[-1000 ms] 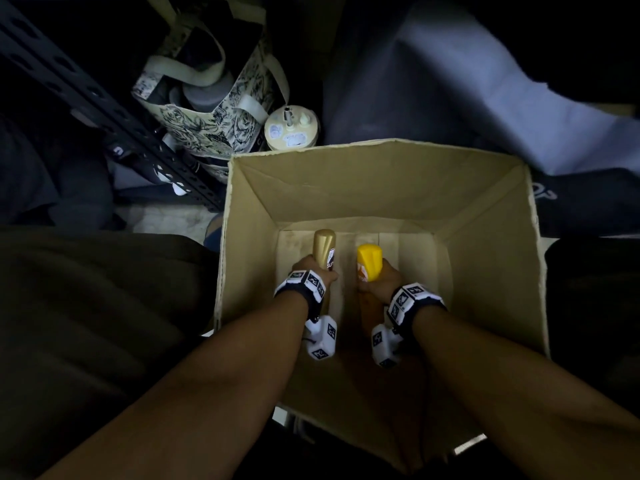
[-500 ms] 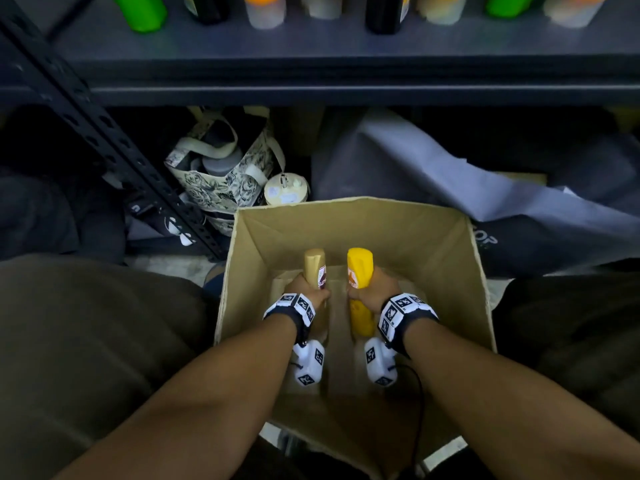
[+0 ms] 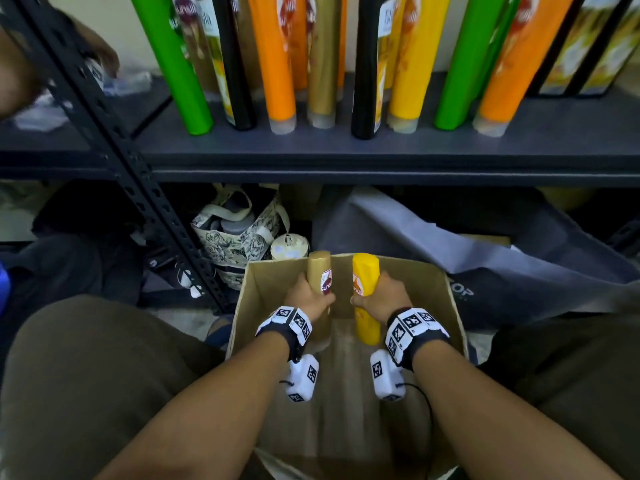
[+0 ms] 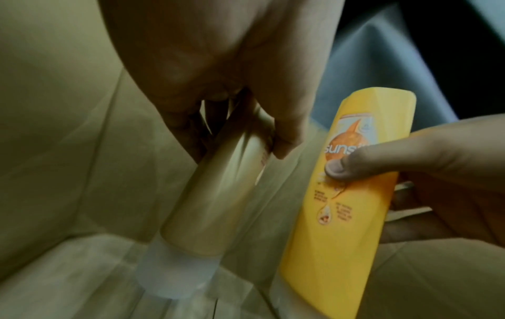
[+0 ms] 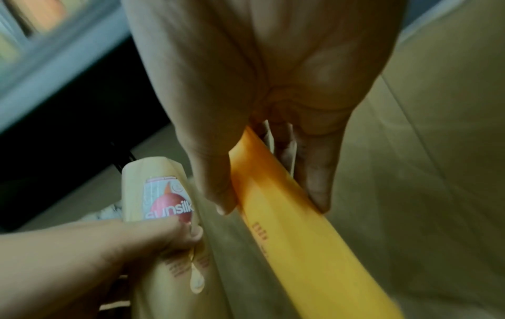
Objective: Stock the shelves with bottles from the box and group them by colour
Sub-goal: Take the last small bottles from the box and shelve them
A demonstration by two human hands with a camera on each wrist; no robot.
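My left hand (image 3: pixel 308 299) grips a gold bottle (image 3: pixel 320 271) upright, cap down, inside the cardboard box (image 3: pixel 446 306). My right hand (image 3: pixel 381 297) grips a yellow bottle (image 3: pixel 364 275) beside it, also cap down. Both bottle ends rise above the box's far rim. In the left wrist view the gold bottle (image 4: pixel 218 205) has a clear cap, and the yellow bottle (image 4: pixel 341 205) sits under the right thumb. The right wrist view shows the yellow bottle (image 5: pixel 287 226) and the gold bottle (image 5: pixel 164 194). On the dark shelf (image 3: pixel 346 150) stand green, black, orange, gold and yellow bottles, mixed.
A slanted black perforated shelf post (image 3: pixel 114 150) runs down to the left of the box. Under the shelf sit a patterned tote bag (image 3: pixel 239 233), a white round lid (image 3: pixel 289 247) and a grey sheet (image 3: pixel 433 244). Someone else's arm (image 3: pixel 14 74) shows at top left.
Both hands have lifted their bottles from the box's bottom up toward its rim. The view has tilted up, bringing the stocked shelf into sight.
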